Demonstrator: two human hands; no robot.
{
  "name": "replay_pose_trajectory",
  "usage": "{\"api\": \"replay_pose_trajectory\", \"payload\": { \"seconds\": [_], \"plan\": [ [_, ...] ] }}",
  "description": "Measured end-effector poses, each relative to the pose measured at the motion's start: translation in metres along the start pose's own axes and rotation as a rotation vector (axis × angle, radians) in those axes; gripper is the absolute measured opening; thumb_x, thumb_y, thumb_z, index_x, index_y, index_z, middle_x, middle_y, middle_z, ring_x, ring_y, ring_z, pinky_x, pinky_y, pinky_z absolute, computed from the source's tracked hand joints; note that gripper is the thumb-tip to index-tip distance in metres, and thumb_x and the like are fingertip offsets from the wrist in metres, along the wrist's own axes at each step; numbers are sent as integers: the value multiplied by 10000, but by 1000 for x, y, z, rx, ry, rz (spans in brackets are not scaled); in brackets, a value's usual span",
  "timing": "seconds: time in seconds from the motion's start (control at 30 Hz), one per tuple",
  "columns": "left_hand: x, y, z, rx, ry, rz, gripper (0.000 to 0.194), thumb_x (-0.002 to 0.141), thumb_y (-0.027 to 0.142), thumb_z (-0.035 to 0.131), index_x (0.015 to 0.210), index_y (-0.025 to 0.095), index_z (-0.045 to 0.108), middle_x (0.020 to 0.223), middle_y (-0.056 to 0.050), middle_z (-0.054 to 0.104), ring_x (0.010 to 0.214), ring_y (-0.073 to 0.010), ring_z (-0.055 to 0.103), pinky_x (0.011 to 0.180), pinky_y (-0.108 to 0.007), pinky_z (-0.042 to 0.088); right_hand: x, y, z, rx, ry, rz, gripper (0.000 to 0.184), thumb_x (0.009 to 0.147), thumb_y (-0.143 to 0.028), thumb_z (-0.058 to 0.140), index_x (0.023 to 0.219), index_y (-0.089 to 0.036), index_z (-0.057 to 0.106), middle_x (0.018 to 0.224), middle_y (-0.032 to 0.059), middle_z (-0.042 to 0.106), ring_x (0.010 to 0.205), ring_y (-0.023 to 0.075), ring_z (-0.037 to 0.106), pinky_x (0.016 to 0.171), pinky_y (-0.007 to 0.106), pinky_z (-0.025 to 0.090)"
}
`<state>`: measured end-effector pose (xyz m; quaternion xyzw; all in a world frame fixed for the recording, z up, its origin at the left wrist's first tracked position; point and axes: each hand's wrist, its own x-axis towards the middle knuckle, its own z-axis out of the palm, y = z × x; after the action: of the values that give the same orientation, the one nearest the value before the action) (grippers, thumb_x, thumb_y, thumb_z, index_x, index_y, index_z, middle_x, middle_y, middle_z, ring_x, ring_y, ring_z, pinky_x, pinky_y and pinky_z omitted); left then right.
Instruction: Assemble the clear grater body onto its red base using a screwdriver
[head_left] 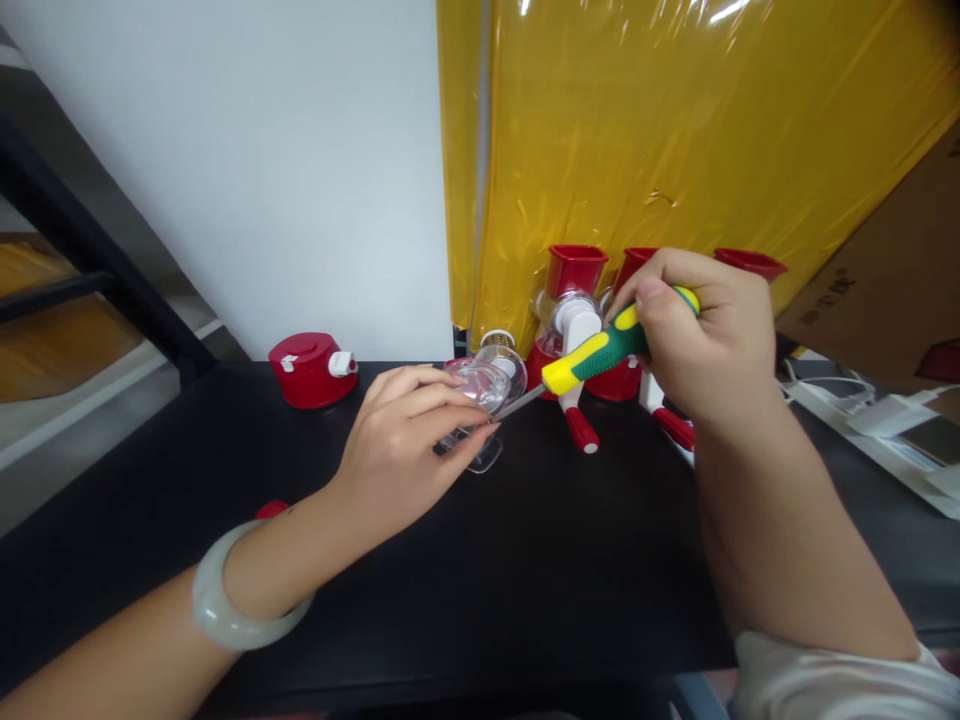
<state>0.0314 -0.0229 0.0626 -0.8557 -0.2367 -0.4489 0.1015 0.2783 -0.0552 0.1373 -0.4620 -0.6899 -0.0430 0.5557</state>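
Observation:
My right hand (709,335) is wrapped round the green and yellow handle of a screwdriver (619,345). The metal shaft slopes down to the left, and its tip meets the fingertips of my left hand (409,430). There, thumb and fingers are pinched together; whatever they hold is too small or hidden to make out. Right behind these fingers is a clear plastic part (484,385), partly covered by the hand. Just beyond it stands a rotary grater (577,270) with a red hopper, a white crank arm and a red crank knob (582,430).
More red-topped graters (750,262) stand at the right, partly behind my right hand. A round red part (306,370) with a white knob sits at the left on the black tabletop (525,580). A white power strip (870,430) with cables and a cardboard box (870,260) are far right.

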Motion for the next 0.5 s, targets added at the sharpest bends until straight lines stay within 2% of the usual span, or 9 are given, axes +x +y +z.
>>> {"api": "replay_pose_trajectory", "payload": {
  "seconds": [0.23,0.3,0.5],
  "plan": [
    [0,1,-2,21,-14,-19,29,848,239,768,845,236,739,856,9,787,931,-229,705,836,-418,546,-3,-1,0,-17,-10,-20,246,909,-294,528,679,-222,580,617,-18,581,546,114,494,537,263,346],
    [0,1,-2,14,-24,-26,25,859,245,758,846,232,741,852,8,785,929,-224,700,835,-410,544,-5,-2,-3,-22,-38,-83,225,924,-291,537,717,-227,598,639,-16,601,558,116,515,533,260,358],
    [-1,-1,-4,4,-62,-56,28,875,245,744,873,217,748,884,-1,784,951,-219,679,828,-394,546,-4,-4,-13,20,-144,-419,86,892,-263,621,816,-222,619,671,-42,619,500,79,502,471,234,377]
  ]
}}
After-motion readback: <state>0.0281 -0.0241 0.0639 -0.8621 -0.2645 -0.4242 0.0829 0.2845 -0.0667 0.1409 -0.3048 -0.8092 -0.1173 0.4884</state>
